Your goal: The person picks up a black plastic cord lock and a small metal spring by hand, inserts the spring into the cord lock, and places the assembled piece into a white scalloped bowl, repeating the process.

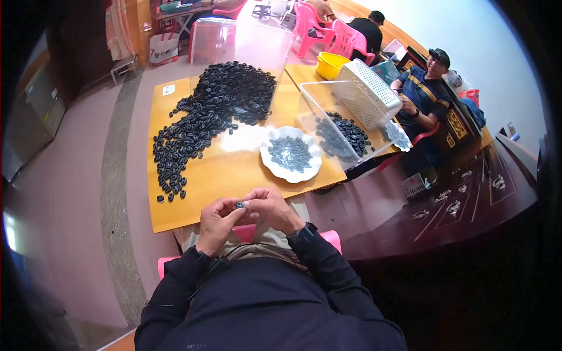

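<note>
Just over the near edge of the wooden table (234, 167), my left hand (216, 225) and my right hand (272, 212) meet. A small black oval piece (239, 205) is pinched between their fingertips; its details are too small to make out. Ahead of my right hand stands a white scalloped plate (302, 176) with many small grey pieces (290, 153) in it. To the left, a big heap of black oval pieces (196, 120) with openings in them spreads over the tabletop. It spills from a clear plastic bin (275, 38) lying at the far side.
Right of the plate, another clear bin (310, 96) holds black pieces, with a white perforated basket (374, 93) leaning at it. A yellow bowl (331, 65) stands behind. A person in a cap (427, 96) sits at the right. Pink chairs (310, 29) stand farther back.
</note>
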`<state>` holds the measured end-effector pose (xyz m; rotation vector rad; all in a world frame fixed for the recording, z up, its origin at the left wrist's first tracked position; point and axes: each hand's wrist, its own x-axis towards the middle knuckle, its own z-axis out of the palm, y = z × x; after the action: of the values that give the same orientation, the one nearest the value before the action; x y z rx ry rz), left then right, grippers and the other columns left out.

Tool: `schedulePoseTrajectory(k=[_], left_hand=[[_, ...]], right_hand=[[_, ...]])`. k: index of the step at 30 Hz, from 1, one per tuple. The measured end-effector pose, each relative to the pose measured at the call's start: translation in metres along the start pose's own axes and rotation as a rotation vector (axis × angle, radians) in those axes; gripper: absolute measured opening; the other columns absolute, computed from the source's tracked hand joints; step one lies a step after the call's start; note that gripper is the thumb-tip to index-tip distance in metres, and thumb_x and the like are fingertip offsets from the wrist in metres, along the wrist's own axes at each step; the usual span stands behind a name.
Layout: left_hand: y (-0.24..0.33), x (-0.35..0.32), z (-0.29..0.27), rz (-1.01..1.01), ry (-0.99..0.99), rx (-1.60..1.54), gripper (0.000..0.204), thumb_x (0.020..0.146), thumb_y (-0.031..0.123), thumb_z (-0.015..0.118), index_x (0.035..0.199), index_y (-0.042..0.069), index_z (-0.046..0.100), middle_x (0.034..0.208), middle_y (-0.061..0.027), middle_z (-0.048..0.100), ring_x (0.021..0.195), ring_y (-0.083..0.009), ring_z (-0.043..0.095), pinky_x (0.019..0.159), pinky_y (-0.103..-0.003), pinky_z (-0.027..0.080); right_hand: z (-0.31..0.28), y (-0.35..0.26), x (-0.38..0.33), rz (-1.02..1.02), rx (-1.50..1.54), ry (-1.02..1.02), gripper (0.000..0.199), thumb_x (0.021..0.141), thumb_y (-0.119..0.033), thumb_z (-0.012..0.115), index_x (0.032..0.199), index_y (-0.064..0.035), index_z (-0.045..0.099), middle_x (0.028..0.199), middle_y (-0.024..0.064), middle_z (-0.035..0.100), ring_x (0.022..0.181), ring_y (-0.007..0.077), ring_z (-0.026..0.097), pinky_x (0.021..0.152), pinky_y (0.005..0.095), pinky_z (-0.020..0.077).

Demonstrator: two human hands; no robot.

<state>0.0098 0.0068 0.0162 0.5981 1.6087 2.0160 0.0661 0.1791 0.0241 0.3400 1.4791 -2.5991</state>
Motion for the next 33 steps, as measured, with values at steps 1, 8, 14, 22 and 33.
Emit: schedulePoseTrajectory(k=[1,8,14,22,33], left_hand=[[0.0,0.0,0.001,0.003,-0.014,0.001,0.014,0.087,0.0,0.063,0.101,-0.004,0.062,0.09,-0.0069,0.068,0.08,-0.0111,0.065,0.072,-0.023,0.054],[-0.007,-0.001,0.004,0.007,0.008,-0.019,0.016,0.087,0.0,0.063,0.103,-0.003,0.061,0.089,-0.006,0.067,0.078,-0.0113,0.065,0.07,-0.023,0.053],[-0.012,0.0,0.001,0.073,-0.048,0.039,0.02,0.087,0.002,0.064,0.106,-0.004,0.06,0.09,-0.0066,0.066,0.078,-0.0115,0.064,0.07,-0.024,0.053],[-0.019,0.007,-0.006,-0.059,0.141,-0.067,0.023,0.089,0.009,0.064,0.108,-0.004,0.06,0.087,-0.0056,0.064,0.072,-0.0111,0.061,0.064,-0.024,0.054],[-0.021,0.013,-0.008,-0.119,0.174,-0.126,0.02,0.088,0.007,0.065,0.105,-0.005,0.062,0.084,-0.0049,0.065,0.071,-0.0092,0.061,0.064,-0.023,0.055]], right_hand=[[-0.003,0.002,0.0,0.019,0.012,-0.033,0.008,0.085,-0.004,0.065,0.091,-0.0008,0.062,0.085,0.0063,0.065,0.072,0.012,0.064,0.068,0.0265,0.0569],[-0.003,0.006,-0.008,-0.01,0.075,-0.002,0.007,0.085,-0.005,0.064,0.09,0.0001,0.062,0.083,0.0062,0.065,0.071,0.0122,0.064,0.069,0.0262,0.057],[0.005,-0.009,-0.024,-0.153,-0.133,0.113,0.007,0.086,-0.005,0.063,0.091,0.0001,0.063,0.081,0.0047,0.064,0.067,0.009,0.06,0.061,0.0225,0.0521],[-0.028,-0.13,-0.087,-1.315,-1.178,1.004,0.004,0.085,0.0,0.062,0.089,-0.0007,0.061,0.079,0.0056,0.06,0.068,0.0116,0.056,0.059,0.0245,0.0463],[-0.057,-0.132,-0.025,-0.995,-1.163,0.662,0.013,0.087,-0.006,0.066,0.097,0.0016,0.066,0.075,0.0029,0.061,0.063,0.0067,0.055,0.056,0.0214,0.044]])
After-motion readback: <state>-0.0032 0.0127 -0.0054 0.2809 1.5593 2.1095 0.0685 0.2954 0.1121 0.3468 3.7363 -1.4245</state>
